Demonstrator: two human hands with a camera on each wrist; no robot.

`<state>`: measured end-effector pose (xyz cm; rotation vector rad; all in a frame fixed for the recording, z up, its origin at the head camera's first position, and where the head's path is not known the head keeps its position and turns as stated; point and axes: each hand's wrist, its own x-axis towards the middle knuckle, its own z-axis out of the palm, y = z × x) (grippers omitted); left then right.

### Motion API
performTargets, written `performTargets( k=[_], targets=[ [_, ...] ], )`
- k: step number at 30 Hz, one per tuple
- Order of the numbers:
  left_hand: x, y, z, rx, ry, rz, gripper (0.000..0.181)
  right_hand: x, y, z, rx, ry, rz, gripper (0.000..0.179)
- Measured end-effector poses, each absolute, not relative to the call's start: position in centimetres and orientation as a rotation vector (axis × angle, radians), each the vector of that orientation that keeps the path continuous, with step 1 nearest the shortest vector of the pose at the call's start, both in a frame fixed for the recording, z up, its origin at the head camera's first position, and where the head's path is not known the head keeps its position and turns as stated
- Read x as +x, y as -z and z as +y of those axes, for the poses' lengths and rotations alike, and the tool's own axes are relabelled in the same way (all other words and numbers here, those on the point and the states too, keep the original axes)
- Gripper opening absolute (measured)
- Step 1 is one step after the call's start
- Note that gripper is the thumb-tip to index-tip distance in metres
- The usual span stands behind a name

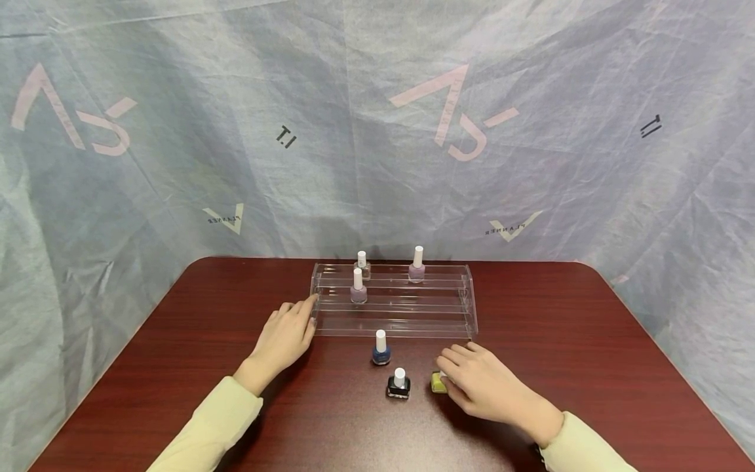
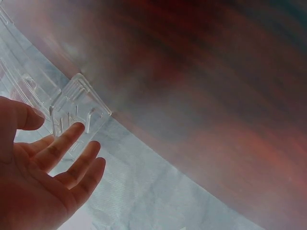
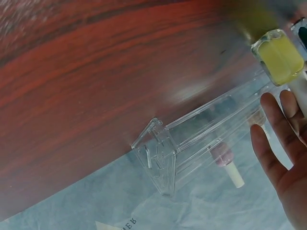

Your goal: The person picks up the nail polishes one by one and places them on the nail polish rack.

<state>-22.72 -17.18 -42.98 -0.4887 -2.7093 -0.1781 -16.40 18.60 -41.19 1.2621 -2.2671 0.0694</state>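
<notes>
My left hand [image 1: 283,334] rests by the left end of a clear tiered rack [image 1: 389,324], its fingertips right at the end panel. In the left wrist view the fingers [image 2: 79,167] are spread and fairly straight in front of that panel. With my right hand [image 1: 480,380] I hold a yellow nail polish bottle [image 1: 438,382] by its white cap, which the fingers mostly hide in the head view. In the right wrist view the yellow bottle's square base faces the camera. Left of this hand stand a black nail polish bottle [image 1: 398,387] and a blue nail polish bottle [image 1: 381,354].
On the rack stand two pinkish-mauve nail polish bottles, one at the upper right [image 1: 416,272] and one on the middle tier [image 1: 358,294], plus a clear-looking bottle [image 1: 363,269] at the upper left. A grey cloth [image 1: 348,164] hangs behind the dark red table [image 1: 531,314].
</notes>
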Motion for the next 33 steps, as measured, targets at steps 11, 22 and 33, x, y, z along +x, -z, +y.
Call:
performTargets(
  k=[11, 22, 33],
  targets=[
    [-22.62, 42.90, -17.19, -0.487, 0.179, -2.708, 0.046, -16.33, 41.05, 18.58, 1.274, -0.069, -2.265, 0.015],
    [-22.65, 42.95, -17.16, -0.495, 0.175, -2.706, 0.046, -16.38, 40.65, 18.43, 1.286, -0.069, -2.247, 0.015],
    [-22.61, 42.86, -17.15, -0.491, 0.177, -2.696, 0.045, -16.93, 40.37, 18.49, 1.280, -0.068, -2.243, 0.014]
  ],
)
